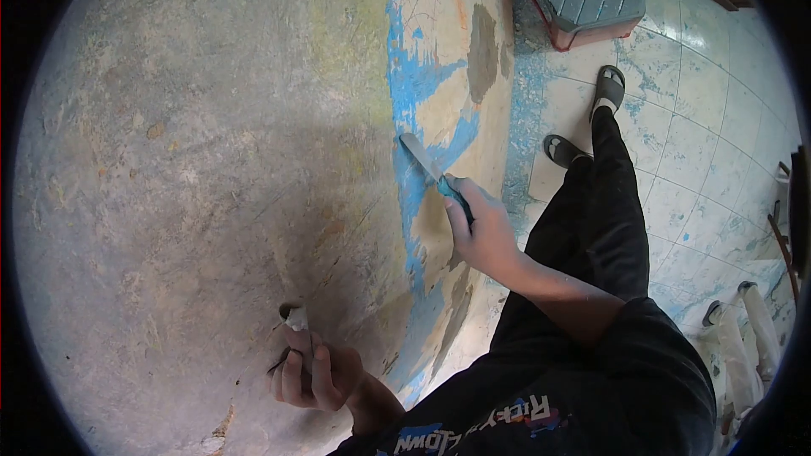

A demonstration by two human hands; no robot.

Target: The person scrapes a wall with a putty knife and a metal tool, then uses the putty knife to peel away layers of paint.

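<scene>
Light's coming across pretty soft and middling. The wall (203,203) around the left hand (319,376) is looking dull and greyish, while the floor tiles (684,152) right of the right hand (486,232) are reading brighter, with glare bouncing off the far ones. Soft shadows are falling between the hands. Fisheye is bowing everything and blacking out the corners.

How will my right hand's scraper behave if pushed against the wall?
The scraper may flex slightly, since its blade looks thin. It's probably light, being slim beside the right hand. Set down, it likely wouldn't roll, given that flat blade.
</scene>
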